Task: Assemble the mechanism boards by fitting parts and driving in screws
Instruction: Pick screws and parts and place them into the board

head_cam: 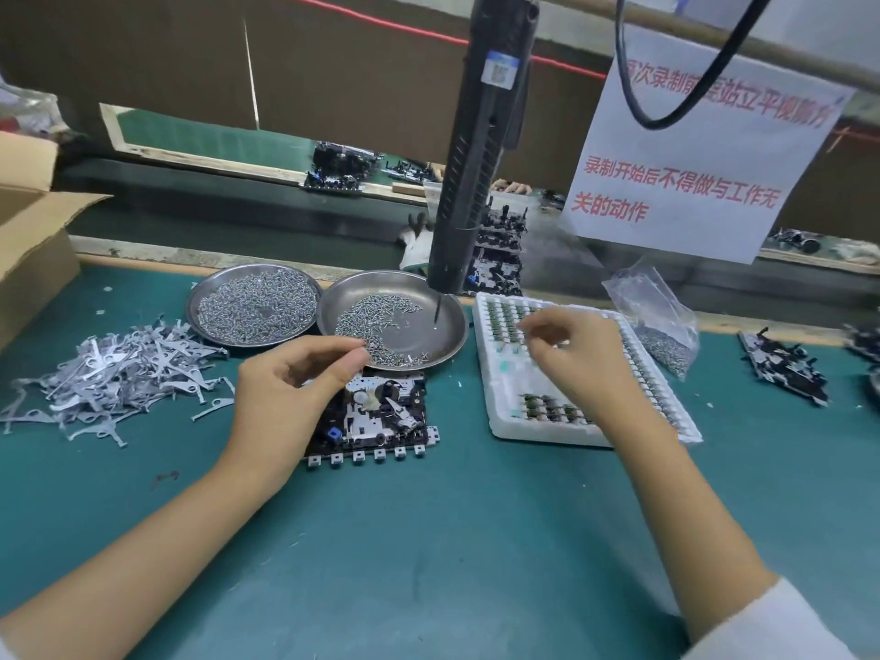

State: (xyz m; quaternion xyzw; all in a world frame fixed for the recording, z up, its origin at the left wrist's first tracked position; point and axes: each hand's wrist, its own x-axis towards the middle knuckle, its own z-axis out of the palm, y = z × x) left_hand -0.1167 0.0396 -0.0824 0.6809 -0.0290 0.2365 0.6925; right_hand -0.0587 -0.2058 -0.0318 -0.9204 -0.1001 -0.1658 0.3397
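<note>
A black and silver square mechanism board (381, 416) is laid flat on the green table mat (428, 540), just in front of a round steel dish of small screws (405, 321). The left hand (290, 388) is held over the board's left edge, thumb and forefinger pinched together beside the screws; whether a screw is pinched cannot be told. The right hand (571, 350) is held over a white foam tray of small parts (514, 412), fingers curled; what, if anything, is gripped cannot be told. A black electric screwdriver (481, 150) is hung above the dish.
</note>
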